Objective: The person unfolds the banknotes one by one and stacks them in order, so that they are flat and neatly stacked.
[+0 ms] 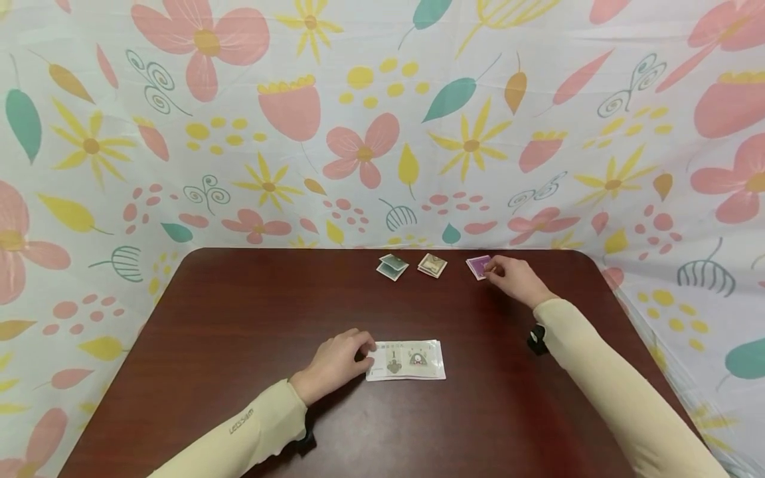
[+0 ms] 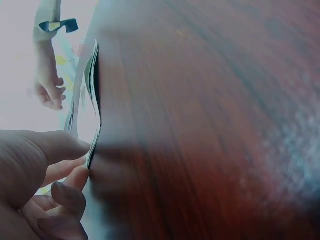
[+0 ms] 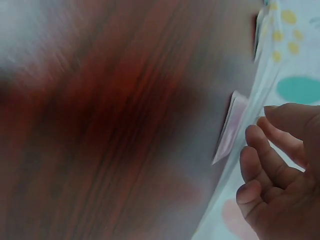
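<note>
A small stack of pale paper notes [image 1: 415, 360], printed with a 1 and a cartoon figure, lies flat near the middle of the table. My left hand [image 1: 335, 362] pinches its left edge; the left wrist view shows the thumb on one face and fingertips at the other, with the notes [image 2: 92, 107] slightly bowed. Farther back on the right, my right hand [image 1: 518, 279] hovers beside a purple folded note [image 1: 476, 267]. In the right wrist view its fingers [image 3: 257, 170] are loosely bent with nothing between them, a little apart from the purple note [image 3: 232, 127].
Along the table's back edge lie a green folded note [image 1: 392, 267] and a tan folded note [image 1: 432, 265], left of the purple one. A flower-patterned cloth [image 1: 358, 86] hangs behind the dark wooden table [image 1: 239, 312] and down both sides.
</note>
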Action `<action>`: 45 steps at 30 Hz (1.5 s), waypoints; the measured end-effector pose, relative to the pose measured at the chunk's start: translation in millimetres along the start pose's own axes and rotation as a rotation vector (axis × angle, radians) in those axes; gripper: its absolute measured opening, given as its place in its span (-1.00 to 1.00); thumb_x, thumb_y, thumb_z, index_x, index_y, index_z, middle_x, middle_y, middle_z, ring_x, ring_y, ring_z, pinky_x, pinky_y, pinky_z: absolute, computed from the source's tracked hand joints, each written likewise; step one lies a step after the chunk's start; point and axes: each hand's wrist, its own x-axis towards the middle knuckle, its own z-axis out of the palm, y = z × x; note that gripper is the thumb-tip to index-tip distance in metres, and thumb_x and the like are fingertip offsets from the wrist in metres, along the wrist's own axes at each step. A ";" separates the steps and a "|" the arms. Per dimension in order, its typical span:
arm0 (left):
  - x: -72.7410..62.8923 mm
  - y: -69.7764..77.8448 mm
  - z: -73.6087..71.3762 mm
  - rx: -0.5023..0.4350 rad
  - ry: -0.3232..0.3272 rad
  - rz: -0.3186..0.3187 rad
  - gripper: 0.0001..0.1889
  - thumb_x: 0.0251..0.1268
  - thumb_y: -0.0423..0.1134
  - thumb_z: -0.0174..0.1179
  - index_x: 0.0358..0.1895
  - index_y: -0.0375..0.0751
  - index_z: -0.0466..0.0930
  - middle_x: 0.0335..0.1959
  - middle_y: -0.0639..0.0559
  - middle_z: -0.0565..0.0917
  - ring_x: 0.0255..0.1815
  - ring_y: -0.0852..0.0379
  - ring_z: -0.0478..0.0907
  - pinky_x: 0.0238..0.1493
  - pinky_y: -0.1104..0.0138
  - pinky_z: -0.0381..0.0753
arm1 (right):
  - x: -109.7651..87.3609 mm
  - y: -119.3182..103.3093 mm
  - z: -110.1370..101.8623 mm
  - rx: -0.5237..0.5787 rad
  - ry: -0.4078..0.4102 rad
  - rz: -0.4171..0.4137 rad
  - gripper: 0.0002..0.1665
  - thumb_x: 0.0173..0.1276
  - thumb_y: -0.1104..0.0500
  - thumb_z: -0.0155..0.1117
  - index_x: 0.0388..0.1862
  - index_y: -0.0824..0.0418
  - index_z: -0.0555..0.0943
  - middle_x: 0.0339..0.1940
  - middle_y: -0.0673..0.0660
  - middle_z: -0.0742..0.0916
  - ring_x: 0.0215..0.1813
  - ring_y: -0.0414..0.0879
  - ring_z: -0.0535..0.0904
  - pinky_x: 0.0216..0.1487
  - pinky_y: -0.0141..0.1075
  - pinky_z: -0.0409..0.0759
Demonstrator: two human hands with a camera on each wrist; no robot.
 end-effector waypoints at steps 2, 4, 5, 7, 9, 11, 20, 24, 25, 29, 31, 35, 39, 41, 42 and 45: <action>-0.4 -0.5 -0.2 -0.009 -0.004 -0.007 -0.86 0.29 -0.26 0.40 -0.13 -0.04 0.70 -0.27 0.16 0.61 -0.34 0.20 0.58 -0.33 0.27 0.55 | 7.3 7.7 0.6 0.011 0.016 0.023 -0.75 0.54 0.20 0.25 0.06 0.34 0.64 -0.11 0.34 0.76 -0.09 0.20 0.66 -0.03 0.09 0.58; -0.7 -1.1 -0.5 -0.015 -0.008 -0.010 -0.86 0.30 -0.26 0.40 -0.12 -0.04 0.70 -0.27 0.16 0.61 -0.34 0.20 0.58 -0.33 0.28 0.55 | 13.9 14.7 2.0 0.020 0.035 0.048 -0.72 0.55 0.18 0.26 0.09 0.35 0.62 -0.07 0.36 0.75 -0.05 0.24 0.66 0.02 0.13 0.57; -0.7 -1.3 -0.5 -0.016 -0.008 -0.009 -0.86 0.30 -0.26 0.40 -0.12 -0.04 0.70 -0.27 0.16 0.60 -0.34 0.21 0.57 -0.33 0.28 0.54 | 16.8 17.9 2.9 0.020 0.046 0.053 -0.70 0.55 0.17 0.27 0.11 0.35 0.61 -0.07 0.37 0.74 -0.04 0.25 0.65 0.03 0.15 0.56; -0.5 -1.8 -0.6 -0.018 -0.005 -0.005 -0.86 0.29 -0.26 0.40 -0.12 -0.04 0.70 -0.28 0.16 0.60 -0.35 0.21 0.57 -0.33 0.28 0.54 | 21.7 23.2 4.6 0.024 0.065 0.063 -0.65 0.52 0.17 0.30 0.14 0.38 0.59 -0.06 0.40 0.73 -0.03 0.27 0.64 0.04 0.17 0.54; -0.6 -2.0 -0.5 -0.015 -0.001 0.003 -0.86 0.29 -0.26 0.40 -0.13 -0.04 0.70 -0.28 0.16 0.60 -0.34 0.22 0.57 -0.33 0.28 0.55 | 25.5 27.2 5.6 0.026 0.065 0.075 -0.60 0.51 0.18 0.31 0.19 0.39 0.57 -0.05 0.42 0.71 -0.02 0.29 0.62 0.04 0.17 0.53; -0.6 -2.4 -0.2 -0.015 0.004 0.011 -0.85 0.28 -0.27 0.41 -0.13 -0.05 0.70 -0.28 0.16 0.61 -0.33 0.21 0.58 -0.32 0.28 0.55 | 28.2 30.5 5.6 0.024 0.055 0.078 -0.56 0.49 0.20 0.32 0.22 0.41 0.54 -0.05 0.44 0.69 -0.01 0.30 0.60 0.05 0.18 0.51; -1.8 -1.7 0.5 -0.018 0.009 0.027 -0.84 0.25 -0.31 0.42 -0.14 -0.07 0.69 -0.29 0.14 0.62 -0.31 0.19 0.61 -0.31 0.25 0.57 | 32.6 36.8 -1.0 0.005 -0.082 0.034 -0.50 0.47 0.26 0.28 0.32 0.43 0.49 0.14 0.53 0.58 0.17 0.40 0.43 0.22 0.26 0.42; -1.7 -1.4 0.2 -0.018 0.009 0.022 -0.85 0.26 -0.30 0.41 -0.14 -0.08 0.70 -0.28 0.13 0.62 -0.31 0.18 0.61 -0.30 0.26 0.58 | 32.4 35.4 -4.8 0.002 -0.144 0.047 -0.53 0.51 0.22 0.25 0.31 0.40 0.49 0.17 0.55 0.52 0.20 0.39 0.38 0.23 0.26 0.40; -1.6 -1.7 0.2 -0.018 0.010 0.023 -0.85 0.26 -0.30 0.41 -0.13 -0.08 0.70 -0.28 0.13 0.61 -0.31 0.18 0.61 -0.31 0.26 0.57 | 32.2 34.7 -5.8 0.004 -0.158 0.053 -0.54 0.52 0.21 0.25 0.31 0.39 0.48 0.18 0.55 0.51 0.21 0.38 0.37 0.22 0.26 0.40; -1.4 -2.3 0.3 -0.012 0.011 0.021 -0.84 0.27 -0.29 0.41 -0.12 -0.07 0.70 -0.28 0.14 0.61 -0.31 0.19 0.60 -0.30 0.27 0.57 | 29.5 32.4 -8.7 0.017 -0.196 0.074 -0.56 0.51 0.21 0.28 0.24 0.41 0.47 0.17 0.54 0.46 0.18 0.37 0.34 0.18 0.24 0.40; -1.0 -2.5 0.5 -0.011 0.011 0.023 -0.84 0.27 -0.29 0.41 -0.12 -0.08 0.70 -0.28 0.14 0.61 -0.31 0.18 0.60 -0.30 0.26 0.57 | 27.2 31.1 -9.5 0.016 -0.200 0.084 -0.56 0.49 0.20 0.32 0.18 0.44 0.46 0.15 0.53 0.46 0.16 0.36 0.34 0.17 0.24 0.40; -0.6 -2.5 0.8 -0.011 0.008 0.021 -0.84 0.27 -0.30 0.40 -0.11 -0.09 0.70 -0.28 0.12 0.61 -0.32 0.16 0.61 -0.29 0.25 0.58 | 22.4 29.7 -7.5 0.020 -0.187 0.110 -0.52 0.44 0.15 0.40 0.09 0.45 0.45 0.10 0.50 0.46 0.12 0.32 0.35 0.17 0.20 0.40; -1.3 -1.9 0.5 -0.014 0.012 0.018 -0.84 0.27 -0.31 0.40 -0.12 -0.09 0.70 -0.29 0.11 0.60 -0.34 0.17 0.59 -0.31 0.25 0.56 | 17.7 30.3 -2.1 0.051 -0.144 0.131 -0.46 0.43 0.08 0.44 0.06 0.43 0.41 0.02 0.44 0.48 0.02 0.26 0.40 0.09 0.13 0.44; -1.4 -1.9 0.8 -0.012 0.015 0.017 -0.84 0.27 -0.32 0.40 -0.12 -0.09 0.70 -0.29 0.11 0.60 -0.34 0.17 0.58 -0.31 0.25 0.56 | 14.5 30.8 0.4 0.069 -0.121 0.146 -0.47 0.44 0.07 0.43 0.06 0.40 0.39 -0.04 0.39 0.51 -0.05 0.22 0.43 0.01 0.07 0.45; -1.5 -2.0 1.1 -0.011 0.015 0.017 -0.84 0.27 -0.31 0.40 -0.11 -0.09 0.70 -0.29 0.12 0.60 -0.34 0.17 0.59 -0.31 0.25 0.56 | 12.6 30.9 1.6 0.075 -0.111 0.153 -0.48 0.46 0.07 0.42 0.06 0.37 0.38 -0.07 0.36 0.53 -0.07 0.20 0.45 -0.02 0.04 0.46; -1.3 -2.0 1.9 -0.009 0.015 0.020 -0.84 0.28 -0.30 0.40 -0.11 -0.08 0.70 -0.28 0.12 0.60 -0.33 0.17 0.59 -0.31 0.25 0.56 | 6.7 30.0 3.6 0.089 -0.076 0.159 -0.56 0.49 0.11 0.37 0.05 0.33 0.38 -0.12 0.32 0.58 -0.13 0.18 0.50 -0.08 -0.01 0.47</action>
